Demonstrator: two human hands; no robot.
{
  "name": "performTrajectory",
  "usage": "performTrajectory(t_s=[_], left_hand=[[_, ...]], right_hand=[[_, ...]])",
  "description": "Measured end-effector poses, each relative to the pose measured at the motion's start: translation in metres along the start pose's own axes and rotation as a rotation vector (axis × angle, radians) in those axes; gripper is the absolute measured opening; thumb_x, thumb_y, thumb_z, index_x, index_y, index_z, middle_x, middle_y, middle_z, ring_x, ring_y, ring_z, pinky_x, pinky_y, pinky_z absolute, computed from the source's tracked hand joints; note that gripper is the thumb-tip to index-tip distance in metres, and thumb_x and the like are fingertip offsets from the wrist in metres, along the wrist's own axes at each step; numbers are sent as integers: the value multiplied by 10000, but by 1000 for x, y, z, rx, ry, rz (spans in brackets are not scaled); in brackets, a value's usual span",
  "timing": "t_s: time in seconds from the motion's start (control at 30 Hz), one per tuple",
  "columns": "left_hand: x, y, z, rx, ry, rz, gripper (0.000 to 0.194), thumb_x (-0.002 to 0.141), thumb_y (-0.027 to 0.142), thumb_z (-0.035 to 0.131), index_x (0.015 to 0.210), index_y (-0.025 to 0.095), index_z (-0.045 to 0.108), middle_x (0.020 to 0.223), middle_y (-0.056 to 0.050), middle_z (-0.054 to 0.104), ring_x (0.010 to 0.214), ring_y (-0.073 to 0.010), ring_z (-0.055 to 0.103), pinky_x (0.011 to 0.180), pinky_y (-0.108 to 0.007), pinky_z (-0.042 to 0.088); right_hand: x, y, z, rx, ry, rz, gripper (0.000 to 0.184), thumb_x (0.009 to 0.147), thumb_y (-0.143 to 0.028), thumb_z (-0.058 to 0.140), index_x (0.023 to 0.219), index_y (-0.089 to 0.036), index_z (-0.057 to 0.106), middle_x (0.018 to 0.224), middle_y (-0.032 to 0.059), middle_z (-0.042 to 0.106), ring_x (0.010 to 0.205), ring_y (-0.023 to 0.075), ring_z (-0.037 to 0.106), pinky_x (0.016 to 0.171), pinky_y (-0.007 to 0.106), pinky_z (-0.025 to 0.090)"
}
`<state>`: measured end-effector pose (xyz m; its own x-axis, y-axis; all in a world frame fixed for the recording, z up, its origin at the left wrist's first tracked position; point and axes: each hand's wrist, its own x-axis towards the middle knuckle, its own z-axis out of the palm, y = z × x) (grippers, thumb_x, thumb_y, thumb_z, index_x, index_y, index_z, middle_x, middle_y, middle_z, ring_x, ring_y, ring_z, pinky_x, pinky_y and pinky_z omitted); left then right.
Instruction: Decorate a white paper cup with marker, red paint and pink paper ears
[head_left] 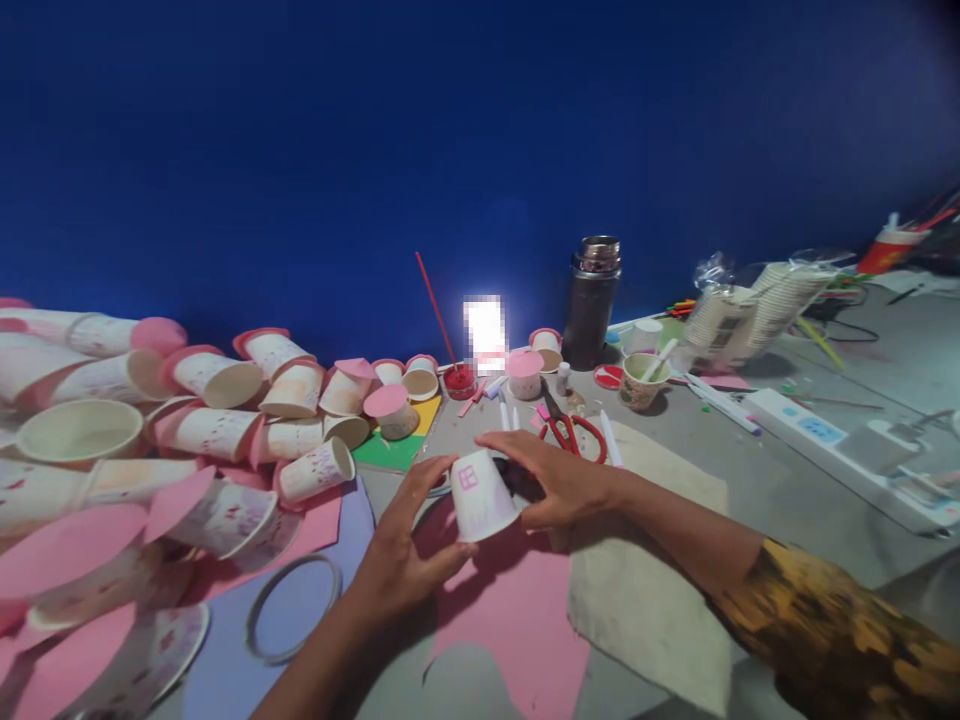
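A white paper cup (484, 505) is held upside down and slightly tilted between my two hands. On its side is a small pink window drawing with faint purple marks below. My left hand (405, 550) grips it from the left, index finger near the top and thumb near the rim. My right hand (566, 485) grips it from the right, with fingers at the top and thumb low. A dark shape behind the cup, by my right fingers, is partly hidden. Beneath lies a pink paper sheet (517, 610) with a cut edge. Red-handled scissors (574, 435) lie just beyond my right hand.
Many decorated cups with pink paper discs (217, 430) crowd the left. A grey ring (259, 610) lies on purple paper. At the back stand a dark thermos (592, 305), a small cup with a white stick (641, 385) and stacked cups (780, 300). A power strip (840, 455) lies right.
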<state>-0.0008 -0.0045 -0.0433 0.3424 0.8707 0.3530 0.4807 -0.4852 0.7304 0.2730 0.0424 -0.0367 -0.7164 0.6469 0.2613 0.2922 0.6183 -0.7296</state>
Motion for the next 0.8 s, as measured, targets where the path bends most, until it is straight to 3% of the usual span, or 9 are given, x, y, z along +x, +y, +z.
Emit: performTrajectory(t_s=[0.1,0.27,0.43,0.57,0.63,0.7,0.8], left_hand=[[-1,3,-1,-45,4,-21,772,731,285,839,1462,318,591,1519,-106,584,1422,-387,545,1196,-567,454],[1,5,4,-496,3,-138,870,708,464,912,1491,314,565,1573,-141,549,1403,-416,567,1131,-555,523],[4,8,10,-702,5,-199,886,645,451,964,1437,291,602,1529,-156,593,1420,-421,554,1128,-560,528],[7,4,8,-668,69,-239,888,644,426,957,1433,255,587,1512,-182,601,1408,-414,567,1133,-561,522],[9,0,7,-583,148,-238,882,668,433,937,1448,259,564,1526,-177,582,1395,-403,577,1142,-575,506],[10,-3,6,-483,231,-234,858,705,456,904,1459,269,540,1545,-167,553,1377,-390,589,1145,-594,494],[10,-7,5,-354,274,-211,784,764,476,852,1448,282,523,1524,-152,548,1346,-366,604,1132,-596,498]], right_hand=[[1,-6,0,71,20,11,953,711,-242,852,1570,-214,442,1595,191,468,1488,350,430,1224,540,339],[5,-19,2,393,73,171,954,636,-255,928,1508,-269,542,1505,132,556,1289,298,595,1043,457,522],[4,-18,8,567,74,176,925,625,-292,941,1481,-260,592,1450,129,622,1239,280,629,945,396,562],[17,-11,-15,319,-50,255,929,658,-187,888,1519,-249,546,1396,136,676,1045,222,720,745,297,599],[44,-7,-37,29,53,301,588,765,-137,778,1344,-177,691,1097,85,795,783,160,740,667,258,574],[83,-2,-58,-192,208,328,148,873,-140,673,963,-134,791,699,8,741,612,141,696,613,246,539],[147,7,-73,-310,396,336,171,941,-201,658,799,-143,734,691,26,705,778,201,740,701,284,552]])
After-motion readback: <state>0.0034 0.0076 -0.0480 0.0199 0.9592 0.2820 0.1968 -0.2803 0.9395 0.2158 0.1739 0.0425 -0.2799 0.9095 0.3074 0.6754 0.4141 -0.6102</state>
